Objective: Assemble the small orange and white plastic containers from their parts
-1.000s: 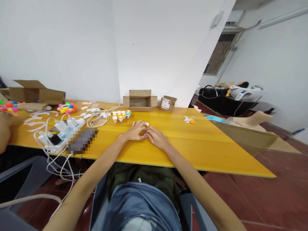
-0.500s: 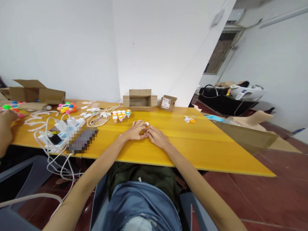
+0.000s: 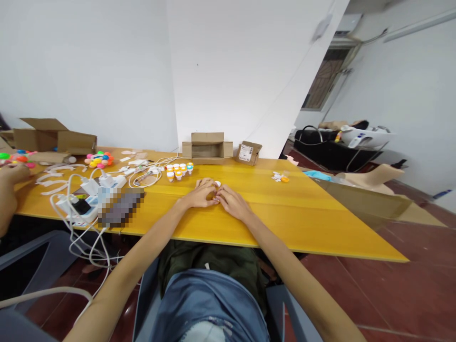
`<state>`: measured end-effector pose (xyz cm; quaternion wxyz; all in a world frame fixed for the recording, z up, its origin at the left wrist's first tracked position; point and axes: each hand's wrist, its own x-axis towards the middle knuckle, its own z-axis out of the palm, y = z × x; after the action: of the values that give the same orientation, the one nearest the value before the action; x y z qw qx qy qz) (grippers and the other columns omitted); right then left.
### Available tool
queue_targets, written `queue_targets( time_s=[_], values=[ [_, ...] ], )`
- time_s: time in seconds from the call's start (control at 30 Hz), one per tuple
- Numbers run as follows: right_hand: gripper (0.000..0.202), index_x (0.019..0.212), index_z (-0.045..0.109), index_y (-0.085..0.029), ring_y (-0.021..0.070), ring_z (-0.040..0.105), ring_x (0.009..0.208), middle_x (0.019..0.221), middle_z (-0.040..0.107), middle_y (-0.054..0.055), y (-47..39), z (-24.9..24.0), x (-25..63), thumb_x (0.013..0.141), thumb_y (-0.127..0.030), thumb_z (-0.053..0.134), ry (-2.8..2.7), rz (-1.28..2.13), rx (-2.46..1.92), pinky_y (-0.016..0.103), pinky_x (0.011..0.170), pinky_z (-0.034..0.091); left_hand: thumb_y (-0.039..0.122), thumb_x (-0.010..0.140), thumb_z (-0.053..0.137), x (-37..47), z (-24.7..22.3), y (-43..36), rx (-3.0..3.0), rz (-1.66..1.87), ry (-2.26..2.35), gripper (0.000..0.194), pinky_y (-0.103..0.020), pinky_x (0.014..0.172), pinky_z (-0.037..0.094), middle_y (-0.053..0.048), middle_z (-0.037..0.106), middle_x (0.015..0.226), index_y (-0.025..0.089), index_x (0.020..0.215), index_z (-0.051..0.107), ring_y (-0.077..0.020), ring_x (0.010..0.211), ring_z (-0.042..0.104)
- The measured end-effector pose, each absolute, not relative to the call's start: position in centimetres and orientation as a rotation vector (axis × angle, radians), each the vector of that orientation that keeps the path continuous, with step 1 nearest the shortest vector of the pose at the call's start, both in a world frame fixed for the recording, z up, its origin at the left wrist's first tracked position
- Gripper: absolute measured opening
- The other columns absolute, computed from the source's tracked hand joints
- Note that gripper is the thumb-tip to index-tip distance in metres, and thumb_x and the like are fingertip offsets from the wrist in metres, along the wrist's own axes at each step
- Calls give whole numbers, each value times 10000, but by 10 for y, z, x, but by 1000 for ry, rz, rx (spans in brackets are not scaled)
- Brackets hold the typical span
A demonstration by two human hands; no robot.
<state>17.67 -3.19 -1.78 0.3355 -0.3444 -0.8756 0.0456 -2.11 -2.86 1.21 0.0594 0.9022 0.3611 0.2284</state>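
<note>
My left hand [image 3: 203, 195] and my right hand [image 3: 230, 199] meet low over the yellow table [image 3: 285, 213], fingertips touching. Both have curled fingers around something small, mostly hidden; a small white round piece [image 3: 218, 183] shows just beyond the fingertips. What each hand grips cannot be made out. Several small white containers with orange or teal rings [image 3: 178, 171] stand in a group beyond my left hand. To the right lie small white pieces [image 3: 276, 176] beside an orange ring [image 3: 285, 179].
An open cardboard box [image 3: 207, 151] and a smaller carton [image 3: 248, 153] stand by the wall. On the left are a power strip [image 3: 94, 199] with white cables, a blurred dark object [image 3: 121, 208], colourful balls [image 3: 100, 159] and another person's hand [image 3: 12, 175].
The other person's hand at the far left has shifted slightly to the right. My own hands have hardly moved.
</note>
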Motion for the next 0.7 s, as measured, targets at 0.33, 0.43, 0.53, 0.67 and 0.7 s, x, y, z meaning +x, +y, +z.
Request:
queue_targets(
  time_s=[0.33, 0.43, 0.53, 0.67, 0.7],
  values=[
    [160, 919, 641, -231, 199, 633, 928, 1084, 652, 74, -31, -18, 177, 968, -228, 489, -2326, 83, -907, 326, 820, 502, 401, 864, 657, -21, 13, -30, 2740, 672, 1107, 170, -509, 1078, 316, -69, 580, 1279, 239, 917, 648, -298, 1272, 416],
    [150, 914, 640, -233, 202, 635, 930, 1084, 653, 74, -31, -18, 176, 964, -226, 499, -2331, 86, -916, 328, 814, 503, 402, 863, 657, -21, 13, -30, 2739, 668, 1114, 173, -512, 1080, 313, -71, 579, 1288, 242, 928, 645, -301, 1284, 411],
    [143, 909, 638, -232, 201, 635, 934, 1082, 653, 73, -31, -18, 176, 960, -221, 505, -2331, 86, -920, 326, 817, 501, 403, 863, 655, -21, 13, -30, 2736, 664, 1117, 175, -513, 1078, 313, -71, 577, 1293, 242, 931, 642, -301, 1286, 409],
    [141, 907, 631, -229, 197, 634, 942, 1080, 652, 70, -32, -16, 175, 960, -208, 502, -2322, 100, -936, 319, 830, 495, 423, 871, 646, -21, 14, -30, 2733, 665, 1117, 191, -509, 1081, 310, -72, 575, 1287, 238, 919, 641, -300, 1281, 405],
    [143, 908, 629, -230, 196, 633, 940, 1079, 651, 69, -33, -16, 175, 962, -207, 498, -2317, 108, -941, 317, 828, 493, 431, 873, 644, -21, 14, -30, 2731, 664, 1116, 199, -509, 1084, 308, -71, 575, 1285, 237, 915, 641, -300, 1280, 404]
  ],
)
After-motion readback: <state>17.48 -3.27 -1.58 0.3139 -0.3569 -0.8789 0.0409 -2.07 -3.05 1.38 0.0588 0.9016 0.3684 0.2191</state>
